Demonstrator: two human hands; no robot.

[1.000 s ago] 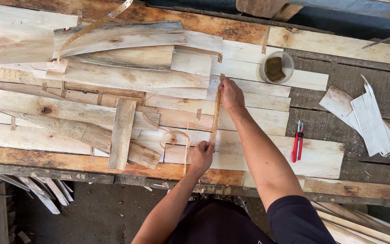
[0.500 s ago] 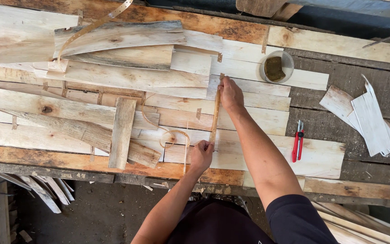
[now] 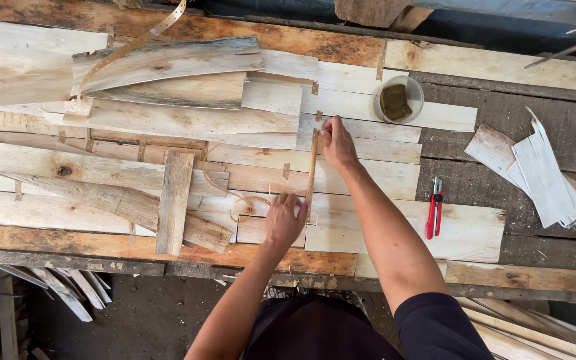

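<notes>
- Fingers of my right hand (image 3: 337,142) pinch the brown tape strip's (image 3: 312,167) far end; left hand (image 3: 285,219) presses its near end flat.
- Strip lies across the veneer sheets (image 3: 368,175), position unchanged since before.
- Red cutter (image 3: 434,216) lies untouched nearby.

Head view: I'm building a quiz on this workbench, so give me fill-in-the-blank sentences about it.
1. Both hands press a thin brown ____ strip onto pale veneer sheets.
2. The red-handled cutter lies to the ____ of the right hand.
3. The round clear bowl holds a ____ sponge.
Missing: tape; right; brown

tape strip (image 3: 312,170) end under left hand (image 3: 284,220)
</notes>
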